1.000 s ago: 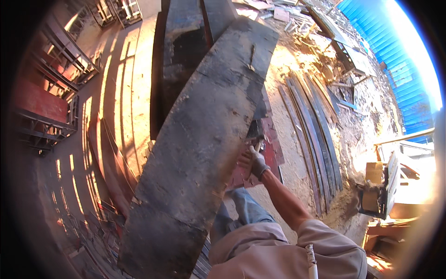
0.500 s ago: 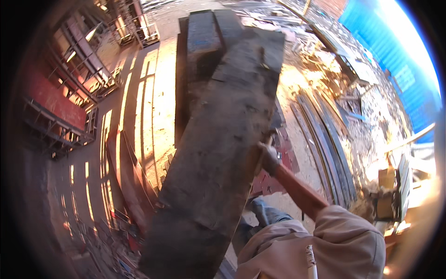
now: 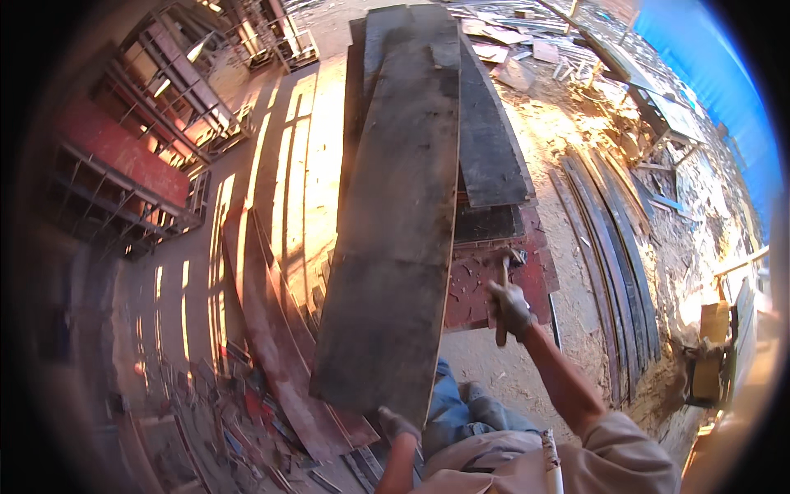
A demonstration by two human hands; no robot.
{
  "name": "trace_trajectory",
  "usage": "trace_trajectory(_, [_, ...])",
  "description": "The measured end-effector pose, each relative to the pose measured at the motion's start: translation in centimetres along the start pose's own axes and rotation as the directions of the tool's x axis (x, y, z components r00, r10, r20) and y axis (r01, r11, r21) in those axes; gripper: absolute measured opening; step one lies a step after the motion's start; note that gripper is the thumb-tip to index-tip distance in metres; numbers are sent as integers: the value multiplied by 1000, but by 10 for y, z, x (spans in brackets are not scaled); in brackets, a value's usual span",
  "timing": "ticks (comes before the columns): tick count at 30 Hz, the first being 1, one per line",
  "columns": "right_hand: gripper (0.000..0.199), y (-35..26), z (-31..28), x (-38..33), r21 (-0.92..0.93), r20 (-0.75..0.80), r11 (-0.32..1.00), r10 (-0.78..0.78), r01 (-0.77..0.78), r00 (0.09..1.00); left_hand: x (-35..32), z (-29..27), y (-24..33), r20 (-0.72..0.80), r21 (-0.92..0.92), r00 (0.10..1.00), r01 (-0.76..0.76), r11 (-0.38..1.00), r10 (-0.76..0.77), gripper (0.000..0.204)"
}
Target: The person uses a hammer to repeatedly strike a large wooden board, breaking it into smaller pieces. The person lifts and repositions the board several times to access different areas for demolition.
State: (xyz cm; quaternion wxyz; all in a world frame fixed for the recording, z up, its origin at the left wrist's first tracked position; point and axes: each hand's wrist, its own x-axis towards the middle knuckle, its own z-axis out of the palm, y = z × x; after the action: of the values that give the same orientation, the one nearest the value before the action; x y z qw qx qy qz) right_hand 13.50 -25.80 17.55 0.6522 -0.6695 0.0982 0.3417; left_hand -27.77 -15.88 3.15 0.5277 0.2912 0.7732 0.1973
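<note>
My right hand [image 3: 512, 309], in a greyish glove, is closed round the wooden handle of a hammer [image 3: 504, 276], its metal head pointing away from me. It is to the right of a long dark board [image 3: 387, 239] and apart from it. At the board's near end, my left hand [image 3: 398, 423] grips the edge, its fingers partly hidden. The board runs away from me over other dark boards [image 3: 492, 156] in a stack. Beneath the stack shows a red tabletop [image 3: 469, 288] scattered with small dark bits, perhaps nails.
Reddish planks [image 3: 276, 354] lie on the left, beside scrap pieces [image 3: 214, 436]. Long narrow strips [image 3: 613, 263] are on the ground to the right. Red panels on metal frames [image 3: 123, 156] stand at far left. A blue sheet wall [image 3: 699, 74] is at far right.
The long board has swung to lie straighter over the stack and lower. My right hand has left its right edge and shows the hammer. My left hand has come into view at the near end.
</note>
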Motion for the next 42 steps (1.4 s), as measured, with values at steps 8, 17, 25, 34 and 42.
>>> trace_trajectory(8, [26,105,-160,-173,6,-173,973,229,-232,958,-179,94,-109,751,407,451,259,876,-482,51])
trace_trajectory(17, [29,232,-335,-314,-9,-428,912,368,-411,826,-193,20,5,666,154,533,-783,602,522,50])
trace_trajectory(25, [35,275,-328,-350,-166,-441,786,481,-596,758,-9,-206,77,-273,220,851,-399,890,449,45])
trace_trajectory(34, [39,150,-142,-231,-385,-82,880,266,-277,960,-7,-365,-41,-163,905,931,9,425,327,15])
trace_trajectory(42, [35,151,29,-74,-738,-248,642,28,-207,968,259,-348,183,303,672,950,-155,724,-79,18])
